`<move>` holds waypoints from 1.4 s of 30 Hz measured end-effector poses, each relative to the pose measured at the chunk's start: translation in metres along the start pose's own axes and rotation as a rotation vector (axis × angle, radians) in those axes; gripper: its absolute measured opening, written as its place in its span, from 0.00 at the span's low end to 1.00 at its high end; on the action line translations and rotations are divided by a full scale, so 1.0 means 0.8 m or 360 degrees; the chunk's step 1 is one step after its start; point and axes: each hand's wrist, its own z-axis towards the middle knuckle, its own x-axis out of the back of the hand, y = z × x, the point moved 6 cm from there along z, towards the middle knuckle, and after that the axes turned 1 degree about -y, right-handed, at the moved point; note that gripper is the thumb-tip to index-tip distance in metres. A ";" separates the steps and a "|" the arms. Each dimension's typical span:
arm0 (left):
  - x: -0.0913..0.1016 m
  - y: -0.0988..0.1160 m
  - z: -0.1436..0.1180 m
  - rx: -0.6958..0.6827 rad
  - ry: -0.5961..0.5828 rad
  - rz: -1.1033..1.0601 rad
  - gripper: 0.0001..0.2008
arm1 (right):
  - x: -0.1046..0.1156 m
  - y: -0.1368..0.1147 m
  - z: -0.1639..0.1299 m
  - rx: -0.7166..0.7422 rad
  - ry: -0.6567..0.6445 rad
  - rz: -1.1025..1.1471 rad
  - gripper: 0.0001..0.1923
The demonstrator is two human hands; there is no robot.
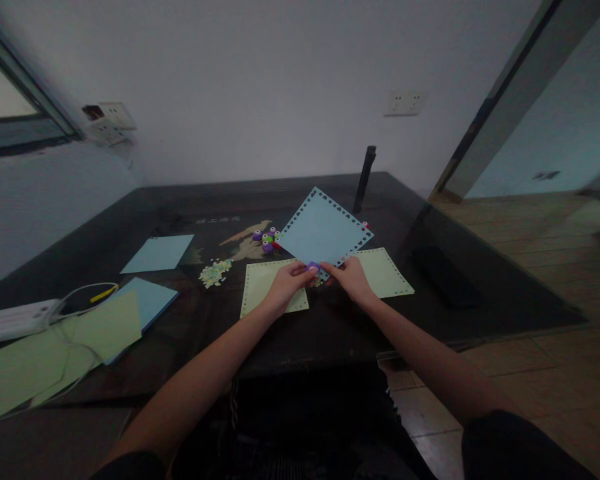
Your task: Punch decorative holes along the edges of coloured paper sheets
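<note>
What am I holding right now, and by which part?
Your right hand holds blue paper near its closest corner; your left hand grips a purple punch there, thumb against it.

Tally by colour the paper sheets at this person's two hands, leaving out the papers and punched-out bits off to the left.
Blue sheet, with a punched border, held up: 1
Pale green sheets, one by the left hand and one by the right hand: 2
Total: 3
</note>
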 end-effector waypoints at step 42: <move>0.004 0.001 0.001 -0.0067 0.0056 0.0156 0.16 | 0.001 -0.014 -0.006 0.0035 0.0012 -0.0246 0.11</move>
